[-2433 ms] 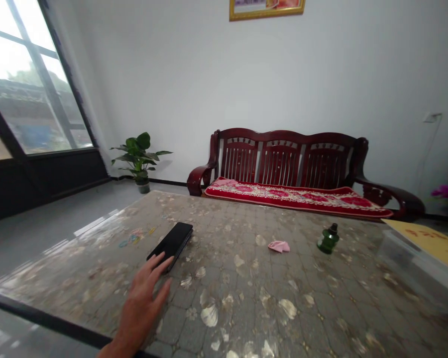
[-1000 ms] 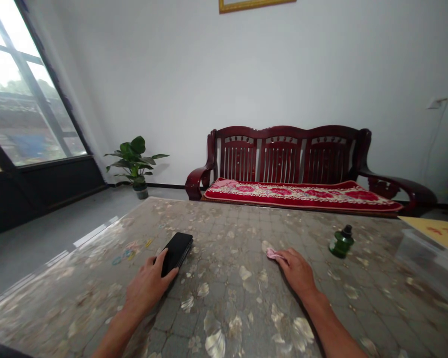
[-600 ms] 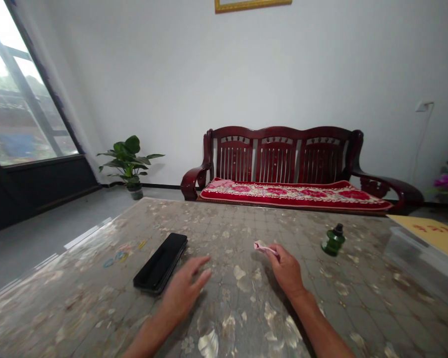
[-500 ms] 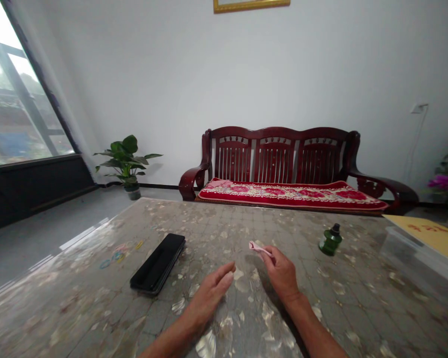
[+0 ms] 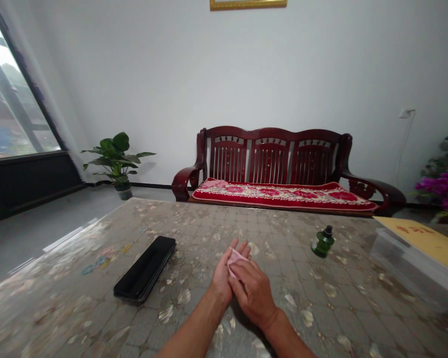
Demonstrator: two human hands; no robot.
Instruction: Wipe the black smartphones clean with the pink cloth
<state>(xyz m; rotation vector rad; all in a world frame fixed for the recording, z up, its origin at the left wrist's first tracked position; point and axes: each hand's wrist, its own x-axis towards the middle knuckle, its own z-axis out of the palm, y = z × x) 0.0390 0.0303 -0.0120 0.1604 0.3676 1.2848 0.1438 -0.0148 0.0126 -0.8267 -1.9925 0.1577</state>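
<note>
Above the near middle of the table, my left hand (image 5: 221,279) is turned palm up with its fingers stretched out. A small folded pink cloth (image 5: 237,257), possibly paper, lies against that palm. My right hand (image 5: 254,291) grips the cloth from above and presses it to the left palm, its fingers covering part of it. Left of the hands, a black phone (image 5: 145,268) lies flat on the patterned tabletop (image 5: 194,233). Farther right stands a small green bottle (image 5: 323,242) with a black cap.
Several coloured rubber bands (image 5: 103,259) lie left of the phone. At the right edge sits a clear plastic box (image 5: 406,266) with a yellow sheet (image 5: 421,236) on top. Beyond the table are a wooden bench (image 5: 271,154) and a potted plant (image 5: 117,158).
My right hand has moved left with the pink cloth and now presses it onto my left palm. The left hand has turned palm up. The view has shifted slightly right.
</note>
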